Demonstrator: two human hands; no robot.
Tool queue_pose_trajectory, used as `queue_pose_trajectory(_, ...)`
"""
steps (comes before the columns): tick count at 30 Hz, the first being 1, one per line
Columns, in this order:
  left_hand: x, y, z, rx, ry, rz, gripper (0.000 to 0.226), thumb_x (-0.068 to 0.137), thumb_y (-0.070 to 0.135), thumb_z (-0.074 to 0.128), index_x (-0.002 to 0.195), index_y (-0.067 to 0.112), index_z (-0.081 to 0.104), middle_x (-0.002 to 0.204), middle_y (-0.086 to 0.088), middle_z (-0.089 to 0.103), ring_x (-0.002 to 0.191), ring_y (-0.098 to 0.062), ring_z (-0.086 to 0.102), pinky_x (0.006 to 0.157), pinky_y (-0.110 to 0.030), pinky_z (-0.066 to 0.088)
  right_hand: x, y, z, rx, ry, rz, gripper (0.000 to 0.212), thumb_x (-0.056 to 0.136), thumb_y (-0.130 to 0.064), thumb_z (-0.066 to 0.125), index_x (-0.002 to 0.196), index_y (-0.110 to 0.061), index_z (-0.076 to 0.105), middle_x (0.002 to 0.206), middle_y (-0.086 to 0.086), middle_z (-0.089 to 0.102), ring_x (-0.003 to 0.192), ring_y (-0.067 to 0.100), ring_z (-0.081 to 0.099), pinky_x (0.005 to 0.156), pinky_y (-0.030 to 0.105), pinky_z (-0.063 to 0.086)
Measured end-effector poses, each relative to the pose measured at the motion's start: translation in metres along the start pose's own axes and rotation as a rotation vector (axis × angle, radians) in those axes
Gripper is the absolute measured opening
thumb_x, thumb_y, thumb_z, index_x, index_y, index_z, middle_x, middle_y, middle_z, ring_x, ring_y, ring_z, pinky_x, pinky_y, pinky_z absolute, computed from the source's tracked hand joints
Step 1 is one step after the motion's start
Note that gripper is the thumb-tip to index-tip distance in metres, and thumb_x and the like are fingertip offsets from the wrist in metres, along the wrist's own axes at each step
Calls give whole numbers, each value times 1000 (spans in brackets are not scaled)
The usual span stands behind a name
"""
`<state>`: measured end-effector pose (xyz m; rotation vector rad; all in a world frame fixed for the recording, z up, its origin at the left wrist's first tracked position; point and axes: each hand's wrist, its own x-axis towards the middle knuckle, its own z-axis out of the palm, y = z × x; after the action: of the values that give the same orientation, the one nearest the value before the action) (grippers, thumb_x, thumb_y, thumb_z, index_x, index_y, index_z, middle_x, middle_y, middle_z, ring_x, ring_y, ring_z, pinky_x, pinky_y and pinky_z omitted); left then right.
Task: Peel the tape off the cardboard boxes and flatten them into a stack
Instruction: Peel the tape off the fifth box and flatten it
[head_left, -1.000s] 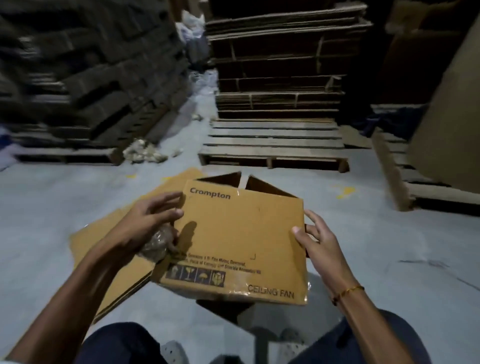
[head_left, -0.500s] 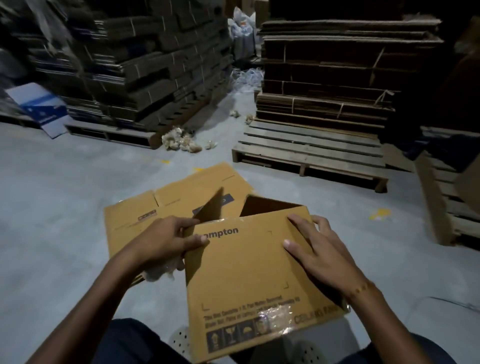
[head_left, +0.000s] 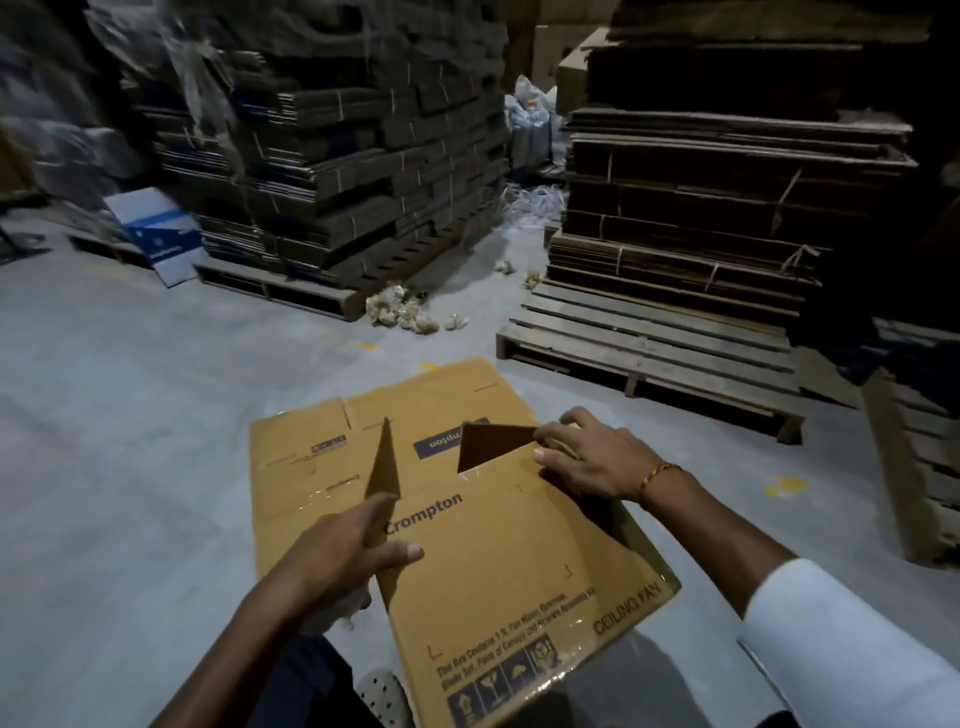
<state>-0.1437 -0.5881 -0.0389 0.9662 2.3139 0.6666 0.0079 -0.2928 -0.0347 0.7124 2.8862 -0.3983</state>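
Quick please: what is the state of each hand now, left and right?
Left hand: grips the box edge, with crumpled tape under the palm.
Right hand: fingers curled on the box's far flap.

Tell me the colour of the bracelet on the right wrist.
Gold, seen in the head view: the bracelet sits just behind the right hand.

Bare concrete floor (head_left: 130, 441) lies open to the left. Ahead, a wooden pallet (head_left: 649, 353) and 2 cardboard stacks (head_left: 337, 171) block passage; crumpled tape wads (head_left: 400, 314) litter between.
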Motion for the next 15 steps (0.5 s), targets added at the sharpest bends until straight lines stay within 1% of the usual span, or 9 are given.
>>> queue_pose_trajectory(2, -7, 1, 4, 7, -21, 32, 69, 86, 55, 70, 144, 32, 40, 123, 9, 65, 75, -9, 65, 75, -31, 58, 2, -6, -1, 22, -87, -13, 55, 101, -66, 26, 139, -35, 52, 137, 3, 46, 116, 26, 53, 94, 40, 44)
queue_pose_trajectory(4, -13, 2, 9, 62, -22, 50, 69, 86, 58, 68, 144, 35, 40, 124, 12, 65, 74, -8, 65, 77, -31, 58, -3, -6, 2, 40, -83, 35, 58, 102, -64, 27, 130, -27, 60, 128, 8, 54, 110, 25, 55, 92, 40, 43)
queue_pose_trajectory(5, -15, 4, 12, 94, -13, 56, 71, 85, 61, 67, 146, 36, 38, 125, 13, 65, 76, -7, 65, 80, -32, 58, -8, -3, 4, 72, -35, 78, 58, 102, -63, 29, 128, -23, 61, 128, 10, 57, 111, 27, 56, 94, 40, 44)
queue_pose_trajectory(6, -17, 5, 14, 119, 2, 60, 76, 85, 63, 66, 149, 37, 34, 126, 15, 64, 81, -7, 64, 82, -31, 56, -13, 1, 5, 123, 20, 132, 57, 102, -61, 33, 132, -20, 59, 135, 12, 57, 117, 29, 56, 97, 41, 44)
queue_pose_trajectory(8, -17, 10, 16, 142, 34, 71, 84, 84, 63, 67, 153, 36, 27, 123, 17, 63, 93, -6, 59, 82, -28, 51, -26, 12, 8, 267, 107, 265, 57, 104, -52, 42, 147, -16, 47, 149, 12, 50, 135, 32, 47, 106, 41, 39)
queue_pose_trajectory(9, -15, 14, 16, 145, 43, 73, 85, 83, 62, 69, 152, 34, 27, 122, 16, 63, 97, -6, 57, 81, -26, 48, -32, 18, 10, 326, 154, 313, 57, 104, -47, 44, 152, -15, 42, 153, 11, 47, 139, 32, 44, 110, 41, 37)
queue_pose_trajectory(10, -12, 19, 15, 155, 53, 61, 86, 81, 62, 71, 150, 32, 28, 123, 14, 64, 98, -7, 56, 79, -26, 47, -38, 22, 13, 372, 211, 343, 56, 104, -40, 46, 153, -15, 40, 154, 11, 46, 141, 31, 43, 112, 41, 36)
queue_pose_trajectory(13, -2, 35, 16, 262, 77, 16, 88, 77, 67, 72, 143, 24, 33, 125, 6, 66, 97, -12, 59, 74, -26, 51, -57, 30, 26, 538, 421, 400, 47, 103, -24, 47, 149, -14, 48, 149, 10, 52, 136, 30, 48, 112, 45, 40)
queue_pose_trajectory(15, 2, 44, 21, 318, 100, 11, 89, 78, 66, 70, 144, 21, 32, 123, 4, 68, 90, -11, 58, 60, -20, 44, -73, 30, 31, 641, 560, 429, 45, 103, -20, 49, 147, -14, 52, 143, 8, 57, 130, 27, 52, 108, 40, 42)
